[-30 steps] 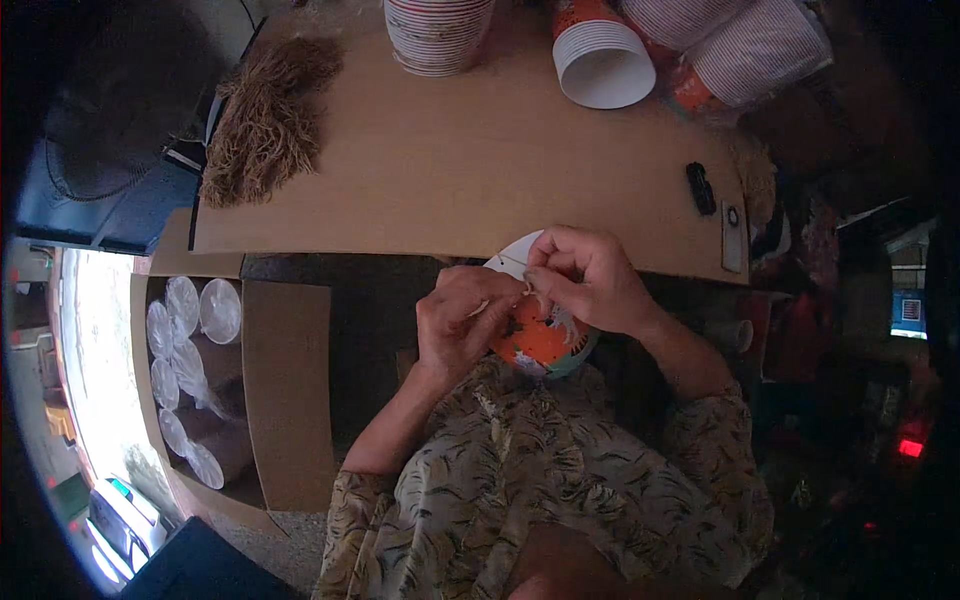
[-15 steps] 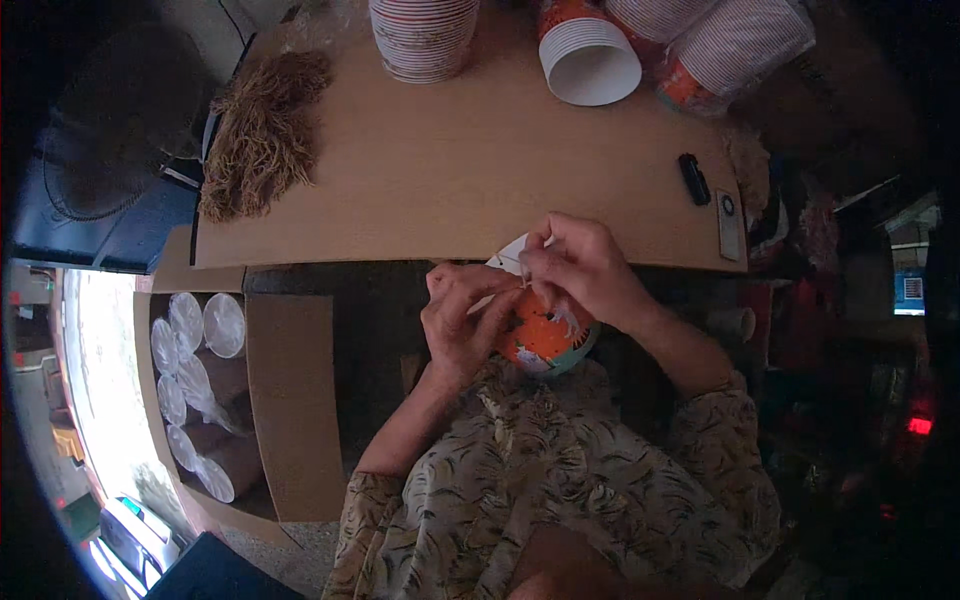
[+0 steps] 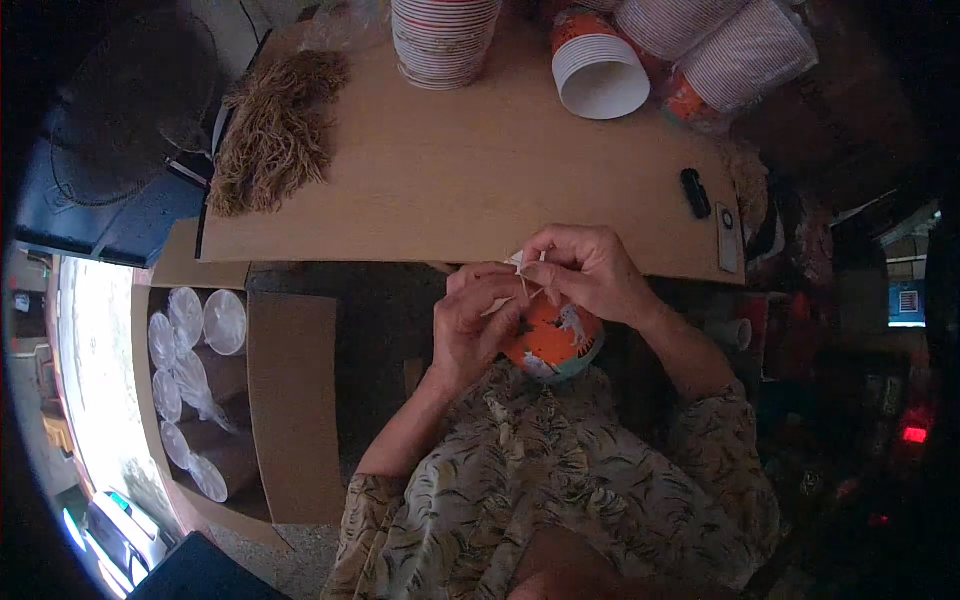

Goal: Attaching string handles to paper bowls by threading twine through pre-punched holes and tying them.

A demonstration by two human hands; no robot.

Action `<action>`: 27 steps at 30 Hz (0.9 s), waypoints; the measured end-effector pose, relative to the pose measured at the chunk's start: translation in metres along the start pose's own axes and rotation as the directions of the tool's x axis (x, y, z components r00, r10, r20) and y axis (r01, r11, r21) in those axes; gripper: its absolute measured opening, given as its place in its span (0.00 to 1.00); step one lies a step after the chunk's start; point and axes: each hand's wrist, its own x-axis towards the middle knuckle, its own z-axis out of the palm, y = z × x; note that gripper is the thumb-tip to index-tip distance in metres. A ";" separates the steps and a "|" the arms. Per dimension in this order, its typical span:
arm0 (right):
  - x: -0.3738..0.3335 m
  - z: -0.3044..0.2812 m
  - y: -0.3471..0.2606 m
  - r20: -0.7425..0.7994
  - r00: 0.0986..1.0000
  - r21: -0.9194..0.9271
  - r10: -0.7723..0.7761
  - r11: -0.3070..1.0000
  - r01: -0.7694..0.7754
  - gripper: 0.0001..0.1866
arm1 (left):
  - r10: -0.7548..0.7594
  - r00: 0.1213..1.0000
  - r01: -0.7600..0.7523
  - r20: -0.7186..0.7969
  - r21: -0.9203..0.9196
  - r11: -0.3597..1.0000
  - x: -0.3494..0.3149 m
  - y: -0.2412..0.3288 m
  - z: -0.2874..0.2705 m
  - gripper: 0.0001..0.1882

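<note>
An orange paper tub (image 3: 548, 345) with a printed pattern and a green band is tilted at the table's near edge, just above my lap. My left hand (image 3: 470, 318) is closed at the tub's left side, thumb and fingers pinching a thin pale cord (image 3: 526, 288) by the rim. From the right, my right hand (image 3: 592, 274) pinches the same cord between thumb and forefinger. A short bit of cord shows between the two hands; its ends and most of the tub's rim are hidden by fingers.
A bundle of brown cords (image 3: 275, 140) lies at the table's (image 3: 430, 190) far left. Stacked white tubs (image 3: 445, 42), a lying stack (image 3: 605, 80) and wrapped stacks (image 3: 750, 65) stand behind. A black tool (image 3: 694, 193) lies right. An open carton (image 3: 292, 410) holds bagged tubs on the left.
My fingers have shifted slightly at the rim, and more of the pale cord shows between them. The tub has turned a little, and the whole view has shifted slightly.
</note>
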 end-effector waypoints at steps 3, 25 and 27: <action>-0.006 0.005 0.002 -0.019 0.999 -0.021 0.042 0.999 -0.043 0.05 | 0.001 0.997 -0.010 -0.076 -0.110 0.994 -0.009 -0.006 0.007 0.08; 0.002 -0.014 0.005 0.032 0.997 -0.120 0.065 0.991 -0.061 0.05 | 0.199 0.971 -0.175 -0.131 0.171 0.970 -0.004 -0.006 0.016 0.10; 0.003 -0.017 0.004 0.051 0.995 -0.116 0.089 0.990 -0.082 0.05 | 0.188 0.970 -0.159 -0.152 0.181 0.970 -0.004 -0.008 0.017 0.12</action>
